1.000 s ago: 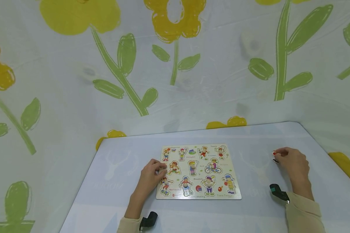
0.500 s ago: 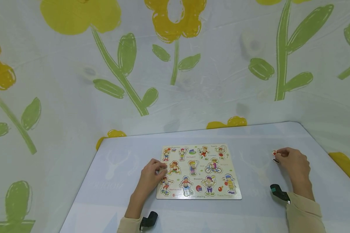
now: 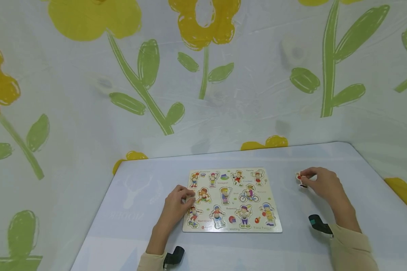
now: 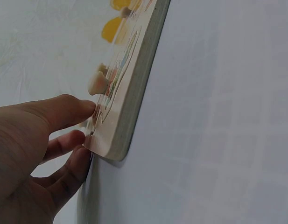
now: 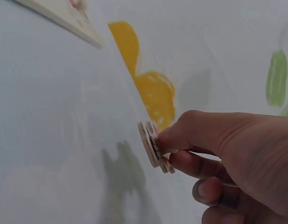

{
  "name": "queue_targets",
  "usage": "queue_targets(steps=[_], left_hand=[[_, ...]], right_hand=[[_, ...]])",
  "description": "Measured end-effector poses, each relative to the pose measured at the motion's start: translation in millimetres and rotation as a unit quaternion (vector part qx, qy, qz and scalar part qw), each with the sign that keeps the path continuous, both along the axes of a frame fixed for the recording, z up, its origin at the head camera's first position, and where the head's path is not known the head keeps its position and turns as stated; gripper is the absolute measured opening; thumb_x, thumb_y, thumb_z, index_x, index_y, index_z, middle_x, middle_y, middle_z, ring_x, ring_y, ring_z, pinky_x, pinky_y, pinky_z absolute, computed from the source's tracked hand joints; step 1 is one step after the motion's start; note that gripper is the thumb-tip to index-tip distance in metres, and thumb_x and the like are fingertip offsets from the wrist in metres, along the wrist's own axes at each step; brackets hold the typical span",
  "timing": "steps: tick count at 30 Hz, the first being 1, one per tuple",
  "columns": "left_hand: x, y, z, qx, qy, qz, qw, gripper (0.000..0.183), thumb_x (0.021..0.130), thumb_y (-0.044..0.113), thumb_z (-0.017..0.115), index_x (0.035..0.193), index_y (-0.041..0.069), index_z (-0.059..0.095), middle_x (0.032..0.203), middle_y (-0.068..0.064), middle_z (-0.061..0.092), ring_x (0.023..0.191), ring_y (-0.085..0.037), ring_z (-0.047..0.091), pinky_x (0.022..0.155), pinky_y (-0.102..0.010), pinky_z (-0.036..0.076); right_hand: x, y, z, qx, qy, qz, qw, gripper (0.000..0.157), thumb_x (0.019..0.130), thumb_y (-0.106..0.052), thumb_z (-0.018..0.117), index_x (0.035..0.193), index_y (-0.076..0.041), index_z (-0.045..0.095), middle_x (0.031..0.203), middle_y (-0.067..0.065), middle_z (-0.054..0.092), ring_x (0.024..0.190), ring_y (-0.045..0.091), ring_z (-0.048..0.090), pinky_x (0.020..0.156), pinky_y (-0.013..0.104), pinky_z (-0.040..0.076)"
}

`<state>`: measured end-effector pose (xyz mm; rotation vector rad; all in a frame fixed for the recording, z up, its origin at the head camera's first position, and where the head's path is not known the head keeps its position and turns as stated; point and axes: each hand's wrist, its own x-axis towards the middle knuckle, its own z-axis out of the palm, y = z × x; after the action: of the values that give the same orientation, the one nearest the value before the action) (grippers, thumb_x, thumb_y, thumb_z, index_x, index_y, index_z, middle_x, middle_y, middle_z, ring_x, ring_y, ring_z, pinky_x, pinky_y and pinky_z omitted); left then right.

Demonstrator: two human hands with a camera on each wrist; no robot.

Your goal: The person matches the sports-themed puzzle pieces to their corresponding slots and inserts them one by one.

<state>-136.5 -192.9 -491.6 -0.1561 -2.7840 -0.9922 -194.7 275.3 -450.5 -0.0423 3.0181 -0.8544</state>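
Observation:
A wooden peg puzzle board [image 3: 232,228] with several printed sports figures lies at the middle of the table; figures on it carry small round knobs [image 4: 98,83]. My left hand [image 3: 174,205] rests at the board's left edge, thumb and fingertips touching it near a corner, fingers loosely bent. To the right of the board, my right hand [image 3: 322,184] pinches a small wooden puzzle piece [image 3: 299,180] between thumb and forefinger. In the right wrist view the same puzzle piece [image 5: 149,144] shows edge-on, its printed face mostly hidden by the fingers.
The pale table [image 3: 149,222] has its far edge close to a hanging white cloth [image 3: 251,94] with yellow flowers and green leaves. A black wrist camera [image 3: 174,255] sits by the left sleeve, another black wrist camera [image 3: 320,224] by the right one.
My right hand has moved left toward the board with the puzzle piece in its pinch. The left hand and the board stay in place.

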Motion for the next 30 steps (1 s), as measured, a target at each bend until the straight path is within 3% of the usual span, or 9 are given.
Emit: queue_targets(steps=[5,10,16,21,25,30], left_hand=[[0.7,1,-0.3,-0.004,-0.004,0.003,1.0000,0.012,0.085,0.019,0.075,0.097,0.015,0.075,0.098,0.002,0.061,0.079,-0.011,0.053,0.067,-0.020,0.044],[2.1,1,1.8,-0.001,-0.003,0.006,1.0000,0.012,0.085,0.018,0.075,0.097,0.014,0.075,0.098,0.000,0.061,0.078,-0.012,0.053,0.066,-0.020,0.043],[0.9,2,2.6,-0.001,-0.005,0.006,1.0000,0.013,0.085,0.018,0.075,0.097,0.013,0.075,0.099,0.000,0.061,0.077,-0.011,0.052,0.066,-0.020,0.044],[1.1,1,3.2,-0.002,-0.010,0.010,0.9999,0.013,0.085,0.018,0.075,0.097,0.014,0.075,0.098,0.001,0.061,0.076,-0.010,0.051,0.066,-0.019,0.045],[1.3,1,3.8,0.000,-0.011,0.008,0.9999,0.013,0.085,0.018,0.075,0.097,0.013,0.075,0.098,0.000,0.061,0.076,-0.010,0.051,0.066,-0.019,0.045],[1.3,2,3.8,0.000,-0.007,0.006,1.0000,0.013,0.085,0.018,0.075,0.097,0.013,0.075,0.098,0.000,0.061,0.078,-0.011,0.052,0.067,-0.020,0.044]], right_hand=[[1.6,-34,0.1,0.036,0.019,0.061,0.997,0.020,0.087,-0.019,0.071,0.103,-0.006,0.072,0.095,0.011,0.069,0.078,0.020,0.055,0.063,0.032,0.043],[16.7,-61,-8.0,0.069,0.070,0.143,0.985,0.011,0.082,-0.016,0.077,0.092,-0.014,0.073,0.083,-0.005,0.064,0.070,0.010,0.051,0.059,0.023,0.042],[41.6,-76,-13.5,0.046,0.076,0.216,0.972,0.011,0.081,-0.016,0.076,0.088,-0.023,0.071,0.083,-0.015,0.059,0.070,0.001,0.049,0.060,0.018,0.043],[55.3,-82,-19.2,0.011,0.109,0.276,0.955,0.012,0.080,-0.013,0.075,0.086,-0.023,0.072,0.082,-0.017,0.059,0.063,-0.005,0.041,0.054,0.015,0.038],[61.1,-84,-24.1,-0.010,0.133,0.291,0.947,0.015,0.078,-0.010,0.076,0.085,-0.023,0.071,0.081,-0.019,0.059,0.065,-0.007,0.045,0.055,0.014,0.040],[62.9,-84,-27.3,-0.010,0.113,0.271,0.956,0.015,0.079,-0.013,0.077,0.086,-0.025,0.071,0.082,-0.021,0.059,0.069,-0.006,0.049,0.060,0.015,0.043]])
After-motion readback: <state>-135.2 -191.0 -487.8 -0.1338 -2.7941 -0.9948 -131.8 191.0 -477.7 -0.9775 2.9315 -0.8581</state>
